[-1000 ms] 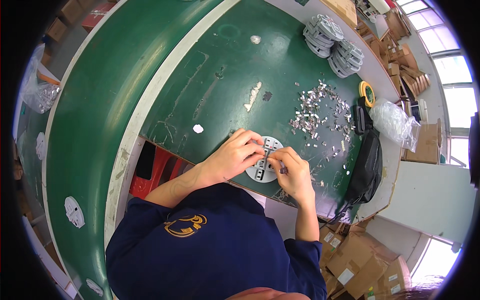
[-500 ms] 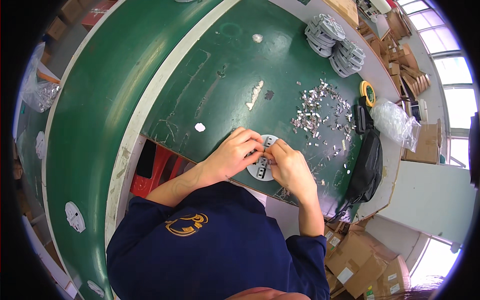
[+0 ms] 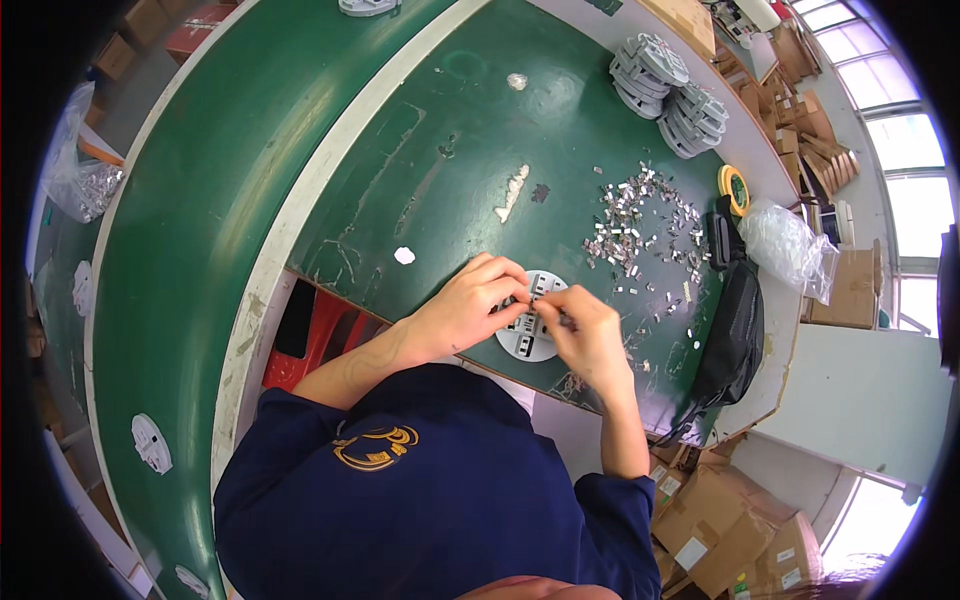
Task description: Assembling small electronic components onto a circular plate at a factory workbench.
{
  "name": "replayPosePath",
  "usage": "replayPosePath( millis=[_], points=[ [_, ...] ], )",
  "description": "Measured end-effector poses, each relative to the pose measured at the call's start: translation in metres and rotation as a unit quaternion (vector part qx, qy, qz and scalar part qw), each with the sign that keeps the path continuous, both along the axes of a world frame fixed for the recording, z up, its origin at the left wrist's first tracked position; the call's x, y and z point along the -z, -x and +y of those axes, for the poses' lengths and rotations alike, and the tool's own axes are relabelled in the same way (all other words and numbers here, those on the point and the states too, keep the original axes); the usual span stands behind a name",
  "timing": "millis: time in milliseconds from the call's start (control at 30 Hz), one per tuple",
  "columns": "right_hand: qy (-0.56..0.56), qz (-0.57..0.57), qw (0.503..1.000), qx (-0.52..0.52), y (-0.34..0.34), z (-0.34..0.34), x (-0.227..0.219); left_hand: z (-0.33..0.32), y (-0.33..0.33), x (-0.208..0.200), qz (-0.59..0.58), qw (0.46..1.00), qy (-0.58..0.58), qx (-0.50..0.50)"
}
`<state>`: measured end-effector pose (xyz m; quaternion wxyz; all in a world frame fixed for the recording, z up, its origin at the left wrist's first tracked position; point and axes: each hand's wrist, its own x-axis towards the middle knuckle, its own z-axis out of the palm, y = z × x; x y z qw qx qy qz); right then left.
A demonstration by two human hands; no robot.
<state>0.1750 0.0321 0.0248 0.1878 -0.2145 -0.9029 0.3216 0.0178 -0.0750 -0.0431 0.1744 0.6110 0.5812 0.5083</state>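
Long green belt (image 3: 200,230) along the left, a few pale parts on it. Green worktable (image 3: 450,190) beside it, surface scuffed. Black bag (image 3: 728,340) at table's right side, clear plastic bag (image 3: 785,235) near it. Two stacks of grey discs (image 3: 648,75) at far right corner. Left hand (image 3: 478,305): fingers curled, tips at the slotted disc; can't tell if gripping anything. Right hand (image 3: 588,330): thumb and index drawn close together over same disc, grip contents too small to tell. Slotted disc (image 3: 527,340), light grey, on table by near edge, under both hands, partly covered. Yellow tape roll (image 3: 733,190) near black bag. Small metallic pieces (image 3: 628,222) scattered right of disc.
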Motion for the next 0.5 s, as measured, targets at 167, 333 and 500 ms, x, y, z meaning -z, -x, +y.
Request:
replayPosePath(
  millis=[167,333,500],
  points=[
    [0.413,0.426,0.804,-0.047,0.001,0.002,0.005,-0.002,0.0,-0.011,0.053,0.998,0.017,0.024],
    [0.35,0.415,0.839,-0.018,0.018,-0.018,0.02,-0.001,-0.003,-0.008,0.127,0.989,0.057,0.048],
    [0.291,0.445,0.845,0.058,0.029,-0.029,0.028,-0.001,-0.003,-0.005,0.119,0.989,0.069,0.051]
  ],
)
